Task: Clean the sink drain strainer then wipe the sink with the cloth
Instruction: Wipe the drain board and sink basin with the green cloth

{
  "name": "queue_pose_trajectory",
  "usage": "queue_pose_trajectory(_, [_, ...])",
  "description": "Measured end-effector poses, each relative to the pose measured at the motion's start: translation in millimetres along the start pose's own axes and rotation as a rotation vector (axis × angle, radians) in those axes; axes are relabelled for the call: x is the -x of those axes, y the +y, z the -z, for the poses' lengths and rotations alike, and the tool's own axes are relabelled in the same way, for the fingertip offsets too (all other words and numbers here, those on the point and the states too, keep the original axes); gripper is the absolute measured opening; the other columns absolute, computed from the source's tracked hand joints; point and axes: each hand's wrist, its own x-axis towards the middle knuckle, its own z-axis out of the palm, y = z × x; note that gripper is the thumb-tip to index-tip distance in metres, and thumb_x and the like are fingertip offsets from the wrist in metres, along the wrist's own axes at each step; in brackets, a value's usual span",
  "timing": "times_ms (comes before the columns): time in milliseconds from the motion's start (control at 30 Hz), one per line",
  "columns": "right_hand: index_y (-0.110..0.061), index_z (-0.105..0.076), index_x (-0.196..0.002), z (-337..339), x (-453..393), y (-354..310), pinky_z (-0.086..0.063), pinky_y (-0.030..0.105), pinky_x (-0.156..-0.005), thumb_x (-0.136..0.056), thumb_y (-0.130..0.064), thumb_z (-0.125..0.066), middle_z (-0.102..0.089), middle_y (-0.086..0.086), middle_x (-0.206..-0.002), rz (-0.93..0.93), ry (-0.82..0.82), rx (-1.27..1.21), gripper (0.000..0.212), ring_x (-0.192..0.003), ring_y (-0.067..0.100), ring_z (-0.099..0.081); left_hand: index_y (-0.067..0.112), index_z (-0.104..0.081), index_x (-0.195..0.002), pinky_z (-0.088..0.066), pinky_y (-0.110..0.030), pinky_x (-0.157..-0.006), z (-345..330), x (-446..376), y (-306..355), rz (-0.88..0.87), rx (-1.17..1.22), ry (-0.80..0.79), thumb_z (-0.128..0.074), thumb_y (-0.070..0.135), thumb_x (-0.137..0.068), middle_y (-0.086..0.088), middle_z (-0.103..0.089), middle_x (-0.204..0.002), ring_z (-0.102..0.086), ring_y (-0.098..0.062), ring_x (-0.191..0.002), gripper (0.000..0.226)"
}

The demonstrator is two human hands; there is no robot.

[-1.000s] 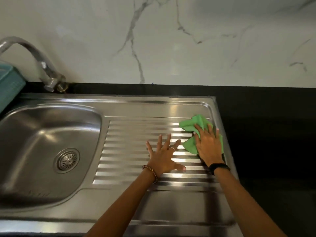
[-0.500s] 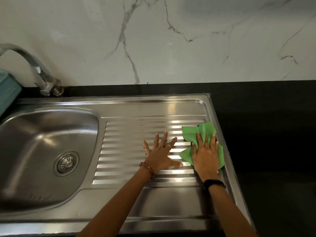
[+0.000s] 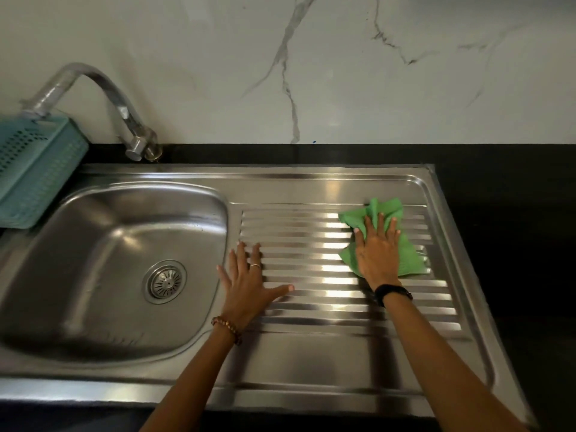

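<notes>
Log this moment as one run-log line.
stage: wiping drainboard | right hand: flat on green cloth | left hand: flat on drainboard | strainer: in basin drain

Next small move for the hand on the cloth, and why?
Probably slide the right hand, pressing the green cloth flat, leftward along the ridged drainboard. The cloth sits at its far right end; the ridges toward the left hand lie uncovered.

Surface (image 3: 514, 188): black, set against a marbled wall | steel sink (image 3: 311, 363) set in it | green cloth (image 3: 408, 254) far right on the drainboard | teal basket (image 3: 37, 169) far left
</notes>
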Motion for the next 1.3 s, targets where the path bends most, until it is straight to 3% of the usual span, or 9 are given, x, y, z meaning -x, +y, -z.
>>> queue_pose_trajectory(133, [-0.015,-0.029,-0.145,-30,13,-84,-0.005,0.047,-0.120,-0.099,-0.032,-0.031,-0.020,0.016,-0.155,0.180,-0.042,-0.063,0.048,-0.145,0.035,-0.007,0.015,0.008,-0.147,0.003,-0.053,-0.114,11,11,-32,0.071,0.101,-0.031,-0.058,0.067,-0.070,-0.011,0.013,-0.157,0.010,-0.026,-0.145,0.114])
queue_pose_trajectory(333, [-0.019,-0.036,-0.141,-66,23,-190,-0.001,0.045,-0.120,-0.098,-0.030,-0.033,-0.024,0.009,-0.155,0.463,-0.181,-0.112,0.045,-0.146,0.029,-0.007,0.019,-0.004,-0.148,-0.019,-0.051,-0.115,18,18,-55,0.011,0.145,-0.025,-0.059,0.052,-0.080,-0.003,-0.005,-0.158,-0.012,-0.018,-0.145,0.094])
queue_pose_trajectory(467, [-0.017,-0.041,-0.138,-71,34,-197,-0.001,0.040,-0.120,-0.098,-0.028,-0.036,-0.033,0.004,-0.152,0.567,-0.199,-0.129,0.042,-0.146,0.023,-0.012,0.020,-0.005,-0.148,-0.013,-0.050,-0.116,24,19,-59,-0.024,0.109,-0.004,-0.059,0.046,-0.082,-0.001,-0.007,-0.158,-0.012,-0.017,-0.145,0.090])
queue_pose_trajectory(700, [-0.022,-0.034,-0.143,-49,42,-140,-0.007,0.036,-0.121,-0.099,-0.027,-0.037,-0.034,0.009,-0.151,0.495,-0.171,-0.183,0.044,-0.144,0.022,-0.021,0.018,0.007,-0.147,0.010,-0.045,-0.115,12,30,-24,-0.061,-0.002,-0.010,-0.052,0.065,-0.076,-0.006,0.010,-0.158,0.009,-0.020,-0.145,0.104])
queue_pose_trajectory(967, [-0.018,-0.035,-0.142,5,27,6,-0.013,0.044,-0.118,-0.098,-0.026,-0.039,-0.038,0.018,-0.147,0.226,-0.033,-0.050,0.045,-0.142,0.029,-0.025,0.029,0.005,-0.147,0.020,-0.052,-0.109,-43,40,81,-0.283,-0.047,-0.170,-0.050,0.072,-0.072,0.000,0.015,-0.157,0.018,-0.022,-0.144,0.102])
queue_pose_trajectory(1133, [-0.012,-0.030,-0.144,42,15,93,-0.019,0.046,-0.114,-0.099,-0.029,-0.034,-0.039,0.028,-0.143,0.024,-0.020,0.161,0.048,-0.137,0.035,-0.031,0.037,0.003,-0.146,0.020,-0.062,-0.105,-64,34,121,-0.289,-0.066,-0.251,-0.052,0.072,-0.071,0.002,0.018,-0.156,0.021,-0.025,-0.142,0.099])
queue_pose_trajectory(1300, [-0.008,-0.023,-0.145,43,31,98,-0.017,0.041,-0.114,-0.100,-0.033,-0.029,-0.040,0.026,-0.143,-0.007,-0.041,0.175,0.052,-0.136,0.032,-0.034,0.039,0.002,-0.145,0.013,-0.063,-0.107,-68,34,121,-0.258,-0.137,-0.197,-0.053,0.073,-0.069,0.004,0.016,-0.157,0.017,-0.024,-0.144,0.099])
